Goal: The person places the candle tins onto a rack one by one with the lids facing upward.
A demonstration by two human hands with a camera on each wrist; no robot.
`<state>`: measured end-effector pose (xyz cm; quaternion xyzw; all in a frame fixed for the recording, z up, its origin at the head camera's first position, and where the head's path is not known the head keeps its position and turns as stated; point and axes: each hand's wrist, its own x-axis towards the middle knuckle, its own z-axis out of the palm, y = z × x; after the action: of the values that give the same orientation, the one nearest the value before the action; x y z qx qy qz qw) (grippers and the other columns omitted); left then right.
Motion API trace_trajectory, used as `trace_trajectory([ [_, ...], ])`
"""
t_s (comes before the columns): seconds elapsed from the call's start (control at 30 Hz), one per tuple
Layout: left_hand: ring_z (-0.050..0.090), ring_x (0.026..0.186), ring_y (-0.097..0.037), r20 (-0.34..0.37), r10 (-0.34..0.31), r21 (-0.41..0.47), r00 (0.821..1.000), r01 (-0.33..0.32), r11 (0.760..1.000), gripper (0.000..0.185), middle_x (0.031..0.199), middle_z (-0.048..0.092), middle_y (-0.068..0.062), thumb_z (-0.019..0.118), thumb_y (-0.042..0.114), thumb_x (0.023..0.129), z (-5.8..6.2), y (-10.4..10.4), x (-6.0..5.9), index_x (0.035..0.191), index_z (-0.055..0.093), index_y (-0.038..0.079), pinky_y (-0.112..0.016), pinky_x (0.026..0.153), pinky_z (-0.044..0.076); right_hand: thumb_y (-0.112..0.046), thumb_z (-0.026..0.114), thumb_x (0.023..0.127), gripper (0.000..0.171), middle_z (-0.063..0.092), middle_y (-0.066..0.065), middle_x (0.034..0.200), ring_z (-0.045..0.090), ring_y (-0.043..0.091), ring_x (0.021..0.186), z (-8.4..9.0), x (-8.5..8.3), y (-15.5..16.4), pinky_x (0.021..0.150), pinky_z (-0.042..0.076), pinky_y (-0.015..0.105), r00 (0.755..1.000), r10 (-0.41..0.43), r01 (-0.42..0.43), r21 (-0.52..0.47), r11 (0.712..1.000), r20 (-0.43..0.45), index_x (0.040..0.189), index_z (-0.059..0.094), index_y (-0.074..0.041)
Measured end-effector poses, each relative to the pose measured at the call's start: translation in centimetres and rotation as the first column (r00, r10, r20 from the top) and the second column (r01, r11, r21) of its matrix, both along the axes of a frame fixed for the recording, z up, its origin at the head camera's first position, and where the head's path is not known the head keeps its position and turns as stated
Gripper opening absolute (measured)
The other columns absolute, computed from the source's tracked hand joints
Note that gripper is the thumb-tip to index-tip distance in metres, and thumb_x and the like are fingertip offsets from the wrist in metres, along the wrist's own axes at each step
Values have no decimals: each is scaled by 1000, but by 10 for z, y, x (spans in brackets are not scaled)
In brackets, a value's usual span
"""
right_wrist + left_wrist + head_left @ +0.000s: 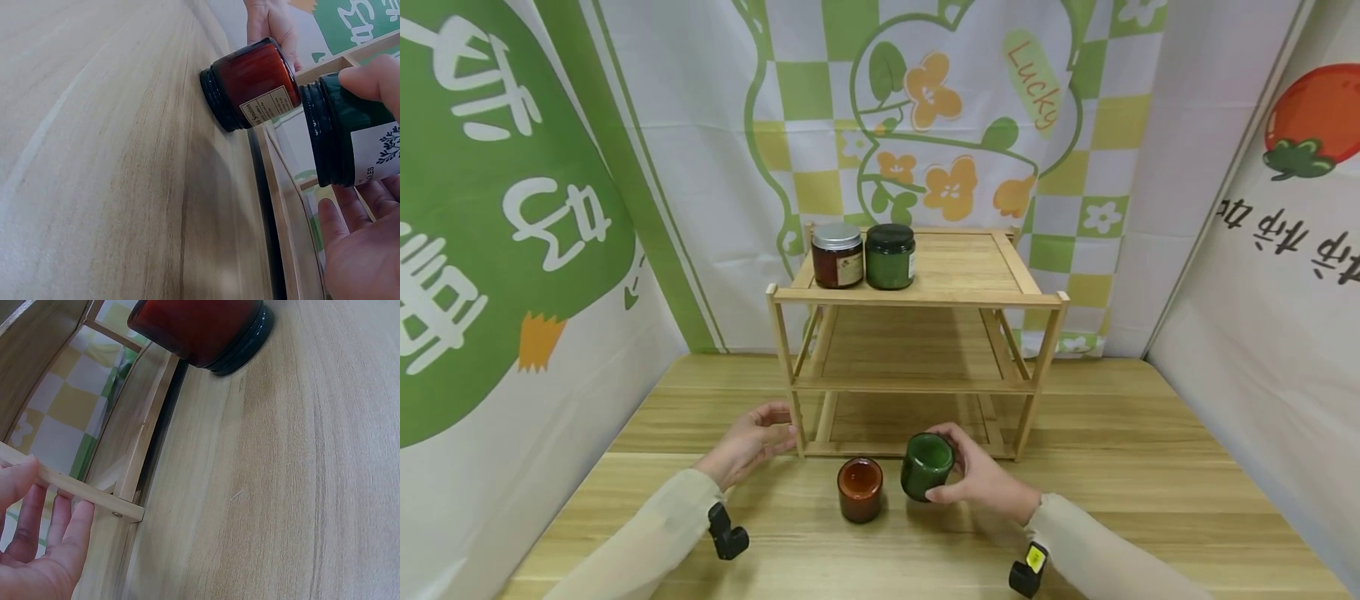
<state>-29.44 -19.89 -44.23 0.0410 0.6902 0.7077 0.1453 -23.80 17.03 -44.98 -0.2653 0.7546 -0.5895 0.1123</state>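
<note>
My right hand (981,475) grips a green glass jar (925,467), thumb on one side and fingers on the other. That jar is upside down, its dark lid (319,134) facing the table and a white label (378,153) on its side. Just left of it, a reddish-brown jar (860,490) stands upside down on its dark lid (219,100). At the front left of a wooden rack (917,385), my left hand (752,442) holds the upright post (94,495) between thumb and fingers.
On the rack's top tier stand a brown jar (837,257) with a silver lid and a green jar (891,258) with a dark lid. Two lower tiers lie beneath. Printed cloth (685,167) encloses the wooden table (1120,467) at the back and sides.
</note>
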Motion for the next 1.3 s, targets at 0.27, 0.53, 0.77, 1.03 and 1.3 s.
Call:
trace_trajectory([
  [0.27, 57, 102, -16, -17, -16, 13, 1000, 16, 1000, 47, 123, 46, -10, 59, 1, 94, 1, -1, 0, 135, 37, -4, -32, 98, 53, -5, 79, 75, 72, 49, 18, 131, 54, 13, 114, 3, 2, 2, 96, 48, 22, 1000, -24, 24, -24, 999, 4, 134, 36, -1],
  [0.53, 57, 102, -16, -22, -16, 7, 1000, 17, 1000, 45, 123, 46, -9, 60, 1, 93, 1, -1, 1, 133, 39, -2, -33, 98, 53, -3, 78, 76, 75, 44, 23, 135, 52, 22, 114, 10, 1, 5, 91, 54, 26, 999, -28, 29, -29, 999, 30, 138, 35, 0],
  [0.77, 57, 102, -15, -20, -14, -2, 1000, 14, 1000, 46, 125, 45, -10, 59, 1, 94, 0, -3, 0, 134, 38, -2, -33, 99, 53, 1, 79, 74, 76, 46, 25, 135, 55, 7, 114, 10, 2, 6, 99, 48, 17, 1000, 1, 0, -73, 997, 21, 137, 37, 5],
  [1.03, 58, 101, -15, -16, -8, 14, 1000, 8, 1000, 45, 123, 47, -9, 61, 0, 92, -1, -1, 0, 132, 40, -2, -32, 97, 54, 1, 78, 76, 75, 45, 25, 134, 55, 6, 113, 12, 3, 6, 97, 49, 17, 1000, 6, -5, -87, 996, 7, 137, 35, 6],
  [1.3, 57, 102, -15, -11, -13, 16, 1000, 13, 1000, 44, 123, 46, -9, 60, 0, 93, 0, 0, 0, 132, 40, -1, -32, 99, 53, 0, 78, 75, 71, 49, 23, 131, 56, 5, 112, 19, 1, 10, 97, 48, 16, 999, -10, 7, -96, 995, -32, 134, 38, 7],
])
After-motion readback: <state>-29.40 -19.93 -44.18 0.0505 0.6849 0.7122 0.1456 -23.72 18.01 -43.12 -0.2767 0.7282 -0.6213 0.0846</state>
